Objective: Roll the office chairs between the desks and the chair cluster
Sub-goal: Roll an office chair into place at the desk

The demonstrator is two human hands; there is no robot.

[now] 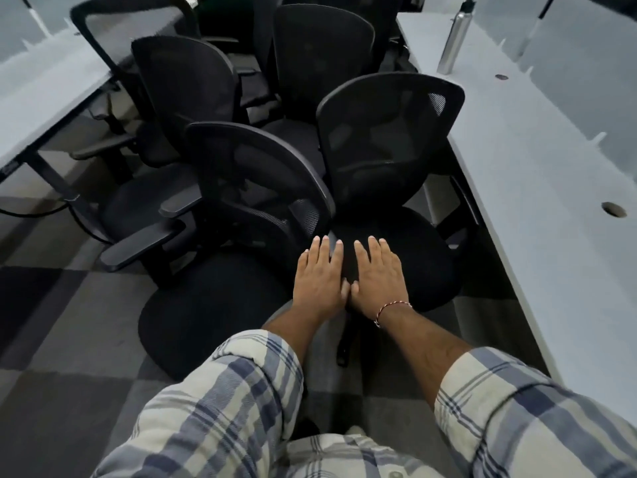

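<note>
Plaid sleeves (224, 408), nearest. Left desk (51, 81), far left. Chair cluster (182, 88), packed between the desks. Left hand (319, 277), mine, flat, fingers straight, gripping nothing, at the left edge of the near right chair (424, 260). Right hand (377, 274), likewise flat on its seat. Right desk (551, 208); steel bottle (455, 39) upright on it, far.

You have a floor (69, 339) of checkered grey carpet tiles carrying a tight cluster of black office chairs (213, 305), between the left surface (44, 98) and the right surface (551, 201), where a steel bottle (455, 39) stands.
</note>
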